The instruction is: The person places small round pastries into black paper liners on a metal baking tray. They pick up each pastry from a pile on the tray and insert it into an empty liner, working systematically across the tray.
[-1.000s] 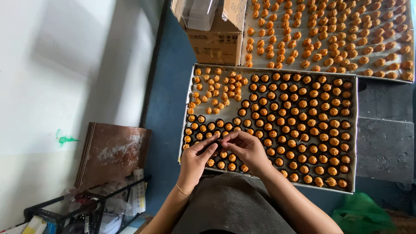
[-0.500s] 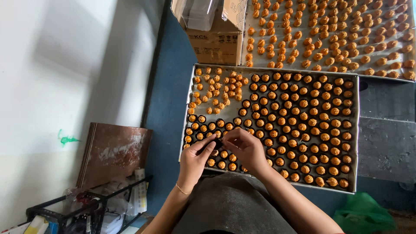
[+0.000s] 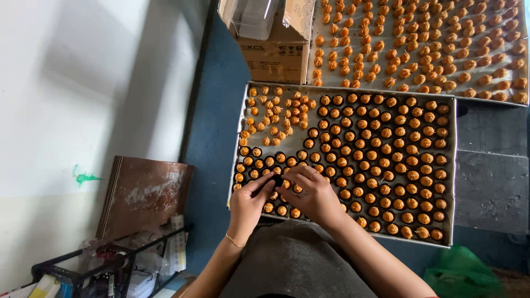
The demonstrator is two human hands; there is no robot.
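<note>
Blue floor (image 3: 212,138) underfoot, white wall (image 3: 83,83) to one side. Close against the lap, a wide metal tray (image 3: 454,165), packed with orange sweets (image 3: 386,154) in dark paper cups, a loose uncupped heap toward its far corner. Over the near edge, left hand (image 3: 248,201) and right hand (image 3: 312,193) together, fingertips of both pinching one dark cup (image 3: 277,181) just above the rows. Beyond, a second tray (image 3: 419,44) of bare orange sweets, beside a cardboard box (image 3: 276,47). Against the wall, a brown board (image 3: 146,193) and a black wire rack (image 3: 110,270). Near the knee, a green bag (image 3: 469,273).
</note>
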